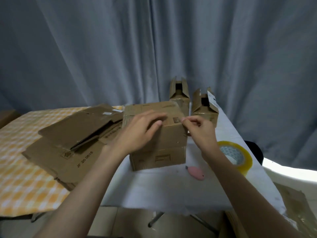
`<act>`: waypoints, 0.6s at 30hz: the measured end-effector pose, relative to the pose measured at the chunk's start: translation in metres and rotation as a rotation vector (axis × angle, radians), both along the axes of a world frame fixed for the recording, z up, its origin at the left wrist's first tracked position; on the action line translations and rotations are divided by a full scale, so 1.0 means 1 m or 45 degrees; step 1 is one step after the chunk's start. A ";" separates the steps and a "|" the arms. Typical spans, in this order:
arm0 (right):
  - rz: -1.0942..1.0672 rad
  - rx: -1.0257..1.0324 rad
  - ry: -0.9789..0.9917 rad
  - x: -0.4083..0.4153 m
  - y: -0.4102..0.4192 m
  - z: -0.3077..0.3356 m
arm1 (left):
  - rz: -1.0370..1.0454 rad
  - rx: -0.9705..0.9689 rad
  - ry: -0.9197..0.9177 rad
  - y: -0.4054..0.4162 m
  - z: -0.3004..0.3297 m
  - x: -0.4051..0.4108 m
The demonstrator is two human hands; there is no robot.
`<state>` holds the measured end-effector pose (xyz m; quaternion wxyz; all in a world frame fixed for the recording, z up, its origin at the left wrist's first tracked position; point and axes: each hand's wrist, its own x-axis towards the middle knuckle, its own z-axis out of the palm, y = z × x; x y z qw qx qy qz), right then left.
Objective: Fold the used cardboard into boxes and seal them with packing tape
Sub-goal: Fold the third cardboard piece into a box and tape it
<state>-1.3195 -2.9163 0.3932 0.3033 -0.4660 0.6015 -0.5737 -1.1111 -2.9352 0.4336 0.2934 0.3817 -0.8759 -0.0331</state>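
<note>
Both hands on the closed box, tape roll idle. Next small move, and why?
Probably draw the right hand along the box top's right edge. That hand seems to pinch something thin there, maybe a tape end, too blurred to confirm. The left hand lies flat on the closed top, steadying it. The tape roll and pink cutter lie close.

A makeshift packing spot in a home-like room

Grey curtain (120,48) hangs behind the folding table (154,189); a checked cloth (20,177) lies left of it, flattened cardboard (68,143) on that cloth, tape (240,157) and cutter (196,172) on the table's white cover.
</note>
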 end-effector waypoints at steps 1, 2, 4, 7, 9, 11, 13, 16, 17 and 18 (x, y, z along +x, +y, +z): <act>-0.011 -0.003 0.025 0.000 0.000 0.001 | -0.078 0.023 -0.084 -0.007 0.007 -0.018; -0.026 -0.004 0.057 -0.001 0.001 0.002 | -0.137 0.039 -0.161 -0.014 0.013 -0.035; -0.062 -0.005 0.114 0.000 0.002 0.003 | -0.194 0.052 -0.320 -0.031 0.020 -0.058; -0.084 -0.019 0.205 0.000 0.001 0.005 | -0.194 0.038 -0.558 -0.058 0.024 -0.073; -0.091 -0.023 0.273 0.003 0.001 0.005 | -0.152 0.048 -0.671 -0.074 0.024 -0.074; -0.107 -0.022 0.302 0.003 0.001 0.004 | -0.092 0.077 -0.747 -0.088 0.025 -0.077; -0.116 -0.034 0.322 0.002 0.000 0.003 | -0.044 0.141 -0.731 -0.102 0.024 -0.079; -0.106 -0.067 0.327 0.000 0.000 0.003 | 0.032 0.256 -0.602 -0.118 0.021 -0.082; -0.099 -0.078 0.328 0.000 0.000 0.003 | 0.054 0.280 -0.567 -0.121 0.019 -0.083; -0.092 -0.088 0.328 -0.001 0.000 0.003 | 0.069 0.300 -0.537 -0.123 0.017 -0.085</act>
